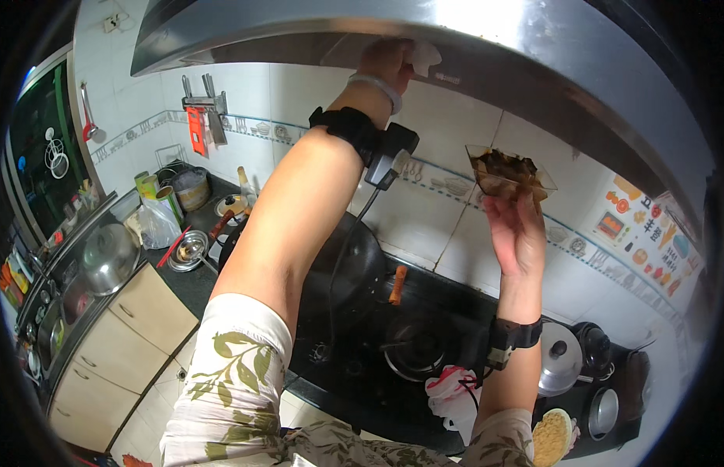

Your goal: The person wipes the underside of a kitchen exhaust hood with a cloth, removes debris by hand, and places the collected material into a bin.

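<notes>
My left hand (388,61) is raised to the underside of the stainless-steel range hood (478,44), its fingers closed around a crumpled white tissue or cloth (425,57). Lower and to the right, my right hand (516,233) holds a small clear plastic tray (510,172) from beneath, tilted, with dark brown greasy residue in it. Both wrists wear black straps with small devices. A large black wok (350,274) sits on the black gas stove (373,373) below my left arm.
A wok handle (398,285) juts out mid-stove. A crumpled plastic bag (455,397) lies at the stove's front right. Lidded aluminium pot (559,359) and a bowl of yellowish food (551,438) stand right. Knives hang on a wall rack (205,104); a steel bowl (188,251) stands left.
</notes>
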